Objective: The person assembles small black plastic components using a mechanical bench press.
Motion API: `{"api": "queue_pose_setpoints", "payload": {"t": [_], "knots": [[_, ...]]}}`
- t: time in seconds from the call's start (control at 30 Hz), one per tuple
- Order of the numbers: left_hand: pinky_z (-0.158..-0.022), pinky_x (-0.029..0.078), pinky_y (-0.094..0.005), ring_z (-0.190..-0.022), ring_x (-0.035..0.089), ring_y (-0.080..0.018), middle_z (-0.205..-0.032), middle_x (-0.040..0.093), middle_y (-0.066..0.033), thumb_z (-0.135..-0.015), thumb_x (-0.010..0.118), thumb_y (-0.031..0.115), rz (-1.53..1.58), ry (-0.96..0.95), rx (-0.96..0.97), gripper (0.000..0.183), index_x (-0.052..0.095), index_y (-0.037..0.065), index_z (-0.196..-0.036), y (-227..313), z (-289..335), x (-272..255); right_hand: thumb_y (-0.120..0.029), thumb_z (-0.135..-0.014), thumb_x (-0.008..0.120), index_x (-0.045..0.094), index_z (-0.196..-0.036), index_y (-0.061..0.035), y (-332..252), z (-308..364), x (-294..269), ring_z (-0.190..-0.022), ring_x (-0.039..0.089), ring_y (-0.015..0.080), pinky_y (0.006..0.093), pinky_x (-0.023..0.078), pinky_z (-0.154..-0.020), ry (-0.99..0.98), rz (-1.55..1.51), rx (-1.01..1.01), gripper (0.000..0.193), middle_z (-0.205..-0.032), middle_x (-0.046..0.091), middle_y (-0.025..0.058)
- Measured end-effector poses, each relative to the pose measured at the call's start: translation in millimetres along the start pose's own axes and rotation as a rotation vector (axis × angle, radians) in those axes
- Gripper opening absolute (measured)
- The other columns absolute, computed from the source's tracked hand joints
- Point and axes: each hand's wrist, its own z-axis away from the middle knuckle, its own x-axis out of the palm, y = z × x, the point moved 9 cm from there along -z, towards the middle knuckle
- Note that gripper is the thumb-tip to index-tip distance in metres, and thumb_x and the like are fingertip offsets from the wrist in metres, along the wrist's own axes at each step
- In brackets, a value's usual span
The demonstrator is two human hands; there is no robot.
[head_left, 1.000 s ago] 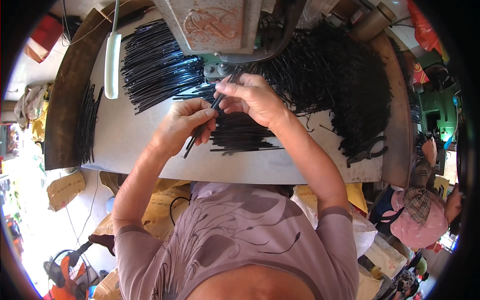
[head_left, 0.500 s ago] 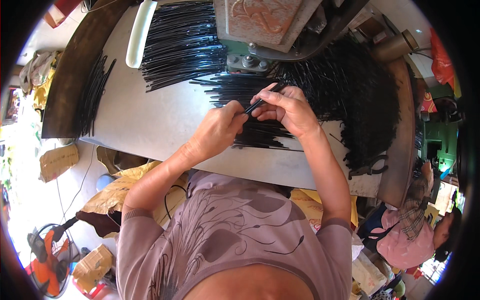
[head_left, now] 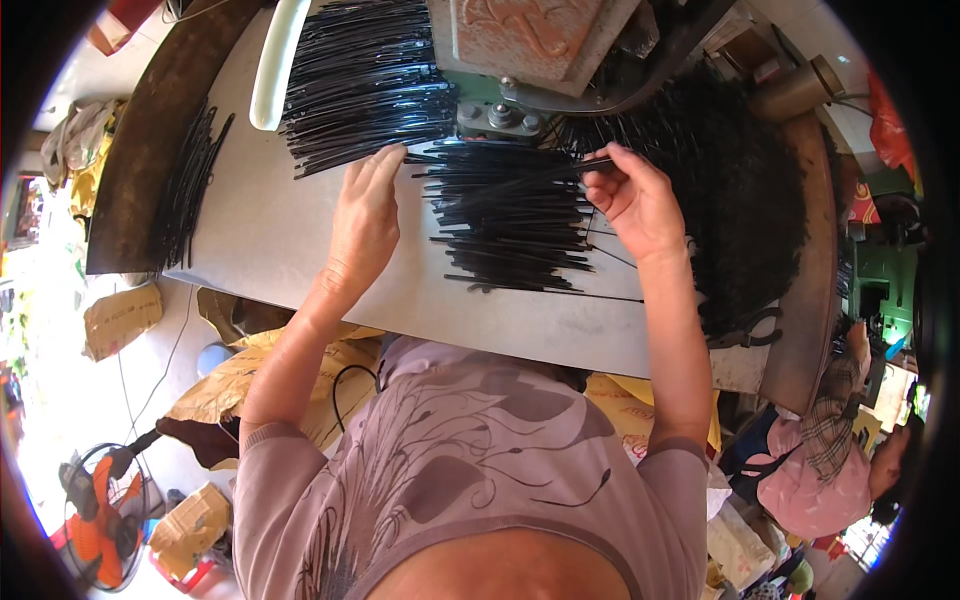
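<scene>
A loose row of thin black rods (head_left: pixel 510 225) lies crosswise on the metal tabletop in front of me. My right hand (head_left: pixel 640 200) is at the row's right end, its thumb and fingers pinched on the end of a thin black rod (head_left: pixel 565 170) that slants over the others. Beyond the row's left end is my left hand (head_left: pixel 365 215), with its fingers stretched out side by side and the tips close to the rod ends. Its thumb is hidden, and I see nothing in it.
A machine (head_left: pixel 535 50) with a bolted green base stands behind the row. A larger stack of rods (head_left: pixel 365 85) lies at the far left beside a white trough (head_left: pixel 280 65). To the right is a big dark heap of rods (head_left: pixel 745 190), with black-handled scissors (head_left: pixel 750 330) near it. Another person (head_left: pixel 815 480) sits at right.
My hands, close together over the row half a second ago, have moved apart. The left went left and off the rods; the right moved right, still pinching a rod.
</scene>
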Motion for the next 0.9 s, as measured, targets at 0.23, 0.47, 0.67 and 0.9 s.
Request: {"api": "queue_pose_setpoints", "payload": {"t": [0.23,0.47,0.67,0.9], "knots": [[-0.088,0.035,-0.0390,-0.104,0.041,-0.0325,-0.110,0.047,-0.0138,-0.074,0.050,0.001,-0.345,-0.020,0.131,0.036,0.045,-0.001,-0.110,11.5,4.8,19.5,-0.012,-0.078,0.056,0.055,-0.080,0.0011,-7.5,0.0,-31.0,-0.065,0.058,0.0181,0.0271,0.049,-0.054,0.101,-0.167,-0.056,0.013,-0.074,0.058,0.0112],[-0.086,0.037,-0.0379,-0.101,0.042,-0.0354,-0.109,0.045,-0.0192,-0.072,0.044,-0.010,-0.004,-0.055,-0.025,0.043,0.040,-0.003,-0.114,19.8,11.1,22.9,-0.011,-0.078,0.056,0.054,-0.078,0.0023,-8.9,-3.0,-32.7,-0.065,0.057,0.0191,0.0277,0.049,-0.056,0.118,-0.229,-0.087,0.014,-0.071,0.057,0.0117],[-0.086,0.039,-0.0302,-0.105,0.045,-0.0237,-0.116,0.042,-0.0147,-0.079,0.045,-0.006,0.380,0.017,-0.171,0.040,0.041,0.002,-0.117,6.6,6.2,17.5,-0.009,-0.077,0.057,0.054,-0.077,0.0035,-11.0,-4.0,-26.5,-0.068,0.058,0.0223,0.0303,0.051,-0.062,0.173,-0.229,-0.128,0.013,-0.073,0.057,0.0137],[-0.058,0.044,-0.0228,-0.069,0.057,-0.0139,-0.082,0.059,-0.0071,-0.079,0.055,0.008,0.485,0.021,-0.209,0.018,0.056,-0.001,-0.094,30.4,-12.4,13.5,-0.005,-0.079,0.055,0.052,-0.080,0.0058,1.2,-26.6,-1.5,-0.077,0.060,0.0290,0.0351,0.052,-0.068,0.133,-0.280,-0.150,0.011,-0.081,0.056,0.0162]]}}
